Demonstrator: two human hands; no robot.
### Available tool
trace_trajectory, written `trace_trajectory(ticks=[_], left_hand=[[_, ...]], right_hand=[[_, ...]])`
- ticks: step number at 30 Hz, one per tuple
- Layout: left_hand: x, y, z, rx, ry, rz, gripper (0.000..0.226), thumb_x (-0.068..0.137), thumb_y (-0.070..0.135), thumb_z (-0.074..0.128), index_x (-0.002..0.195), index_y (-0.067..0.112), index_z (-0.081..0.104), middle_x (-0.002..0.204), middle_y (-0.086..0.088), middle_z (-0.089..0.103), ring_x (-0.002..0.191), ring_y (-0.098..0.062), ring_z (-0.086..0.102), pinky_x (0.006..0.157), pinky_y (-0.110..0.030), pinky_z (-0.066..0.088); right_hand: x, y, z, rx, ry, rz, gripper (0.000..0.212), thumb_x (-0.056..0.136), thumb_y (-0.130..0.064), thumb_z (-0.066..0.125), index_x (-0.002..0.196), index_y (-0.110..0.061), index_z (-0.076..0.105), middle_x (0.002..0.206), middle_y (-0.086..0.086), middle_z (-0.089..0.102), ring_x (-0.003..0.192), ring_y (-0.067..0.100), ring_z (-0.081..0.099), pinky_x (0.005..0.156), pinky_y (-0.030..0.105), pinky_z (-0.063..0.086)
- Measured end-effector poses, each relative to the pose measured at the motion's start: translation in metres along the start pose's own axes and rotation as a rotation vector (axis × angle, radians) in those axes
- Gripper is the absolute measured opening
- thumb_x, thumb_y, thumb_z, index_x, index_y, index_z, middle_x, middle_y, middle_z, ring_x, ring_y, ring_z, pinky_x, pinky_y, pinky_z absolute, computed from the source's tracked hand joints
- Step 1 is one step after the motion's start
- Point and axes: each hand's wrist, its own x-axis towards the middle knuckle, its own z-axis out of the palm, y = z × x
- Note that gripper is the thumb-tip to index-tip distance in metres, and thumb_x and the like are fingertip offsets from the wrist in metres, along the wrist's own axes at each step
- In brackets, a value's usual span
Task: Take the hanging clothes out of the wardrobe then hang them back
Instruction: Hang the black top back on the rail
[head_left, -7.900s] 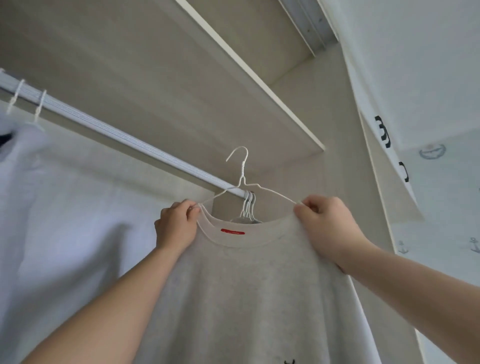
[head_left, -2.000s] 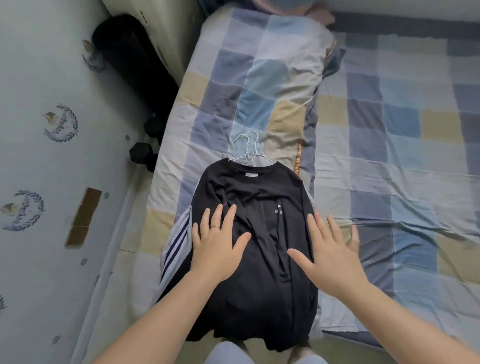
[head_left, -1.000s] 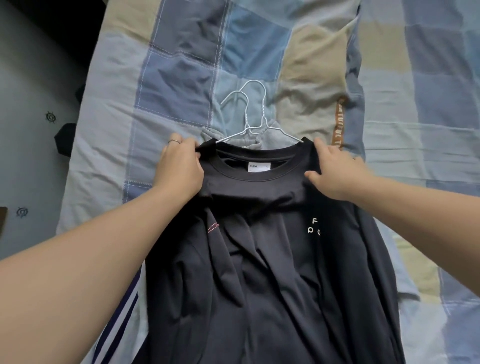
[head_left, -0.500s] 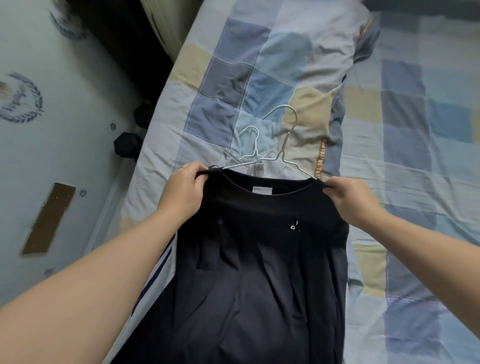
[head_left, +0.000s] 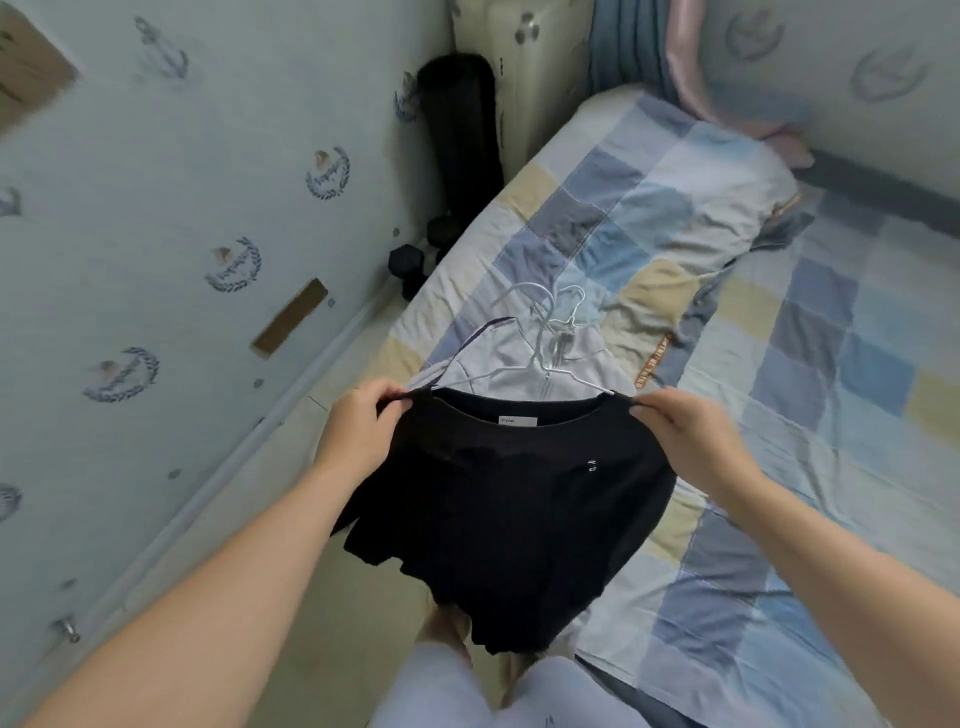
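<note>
Centre of frame: black long-sleeved cotton shirt (head_left: 498, 509) on a thin white wire hanger (head_left: 587, 382), lifted clear of the bed and hanging slack, hem bunched toward lower centre. White neck label visible inside the collar; small white print on the chest, right of centre.

Left hand (head_left: 358, 426), left of centre: fingers curled, thumb on top, pinching the shirt's shoulder edge together with the hanger end.

Right hand (head_left: 685, 436), right of centre: fingers curled, pinching the opposite shoulder edge in the same way. Both forearms bare, entering from the lower corners.

Just above the held collar: pale grey garment with a dark stripe (head_left: 519, 348) lying flat on the bed, with more white wire hangers (head_left: 563, 306) at its neck; exact count of hangers not readable.

Right half of frame: bed under a blue, grey and cream checked quilt (head_left: 831, 364), creased.

Left half: pale blue wallpapered wall (head_left: 182, 182) printed with wreath emblems. Upper centre: tall black cylindrical object (head_left: 460, 130) in the corner, black dumbbell (head_left: 408, 265) on the floor below it.

Bottom centre: legs in pale trousers (head_left: 519, 696).
</note>
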Motion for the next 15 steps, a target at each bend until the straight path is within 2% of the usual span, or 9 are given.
trace_trajectory(ticks=[5,8,12,15], left_hand=[[-0.082,-0.019,-0.054,-0.077,0.109,-0.118,0.008,0.096,0.023,0.063,0.091,0.026,0.067,0.088,0.012,0.069,0.085,-0.008,0.063,0.07,-0.026,0.046],[-0.129,-0.034,-0.077,-0.102,0.162,-0.159,0.009,0.096,0.024,0.063,0.09,0.028,0.068,0.088,0.012,0.069,0.085,-0.009,0.064,0.073,-0.028,0.049],[-0.197,-0.059,-0.102,-0.14,0.227,-0.182,0.011,0.096,0.025,0.063,0.089,0.026,0.071,0.085,0.01,0.071,0.083,-0.01,0.065,0.077,-0.031,0.051],[-0.247,-0.083,-0.117,-0.162,0.254,-0.18,0.015,0.098,0.028,0.061,0.086,0.028,0.071,0.083,0.011,0.07,0.082,-0.01,0.065,0.076,-0.032,0.051]], right_hand=[[-0.028,-0.054,0.008,0.026,-0.003,-0.141,0.013,0.095,-0.017,0.063,0.1,-0.014,0.075,0.088,-0.007,0.066,0.086,0.016,0.06,0.075,0.009,0.038],[-0.046,-0.084,0.017,0.024,-0.005,-0.2,0.014,0.095,-0.017,0.063,0.101,-0.014,0.075,0.09,-0.006,0.067,0.088,0.019,0.062,0.08,0.023,0.042],[-0.077,-0.123,0.028,-0.019,0.002,-0.307,0.014,0.095,-0.016,0.063,0.101,-0.013,0.075,0.087,-0.01,0.063,0.084,0.013,0.056,0.072,0.004,0.034],[-0.106,-0.15,0.04,-0.018,-0.024,-0.361,0.014,0.095,-0.017,0.063,0.101,-0.013,0.075,0.087,-0.01,0.064,0.084,0.014,0.058,0.074,0.001,0.034]])
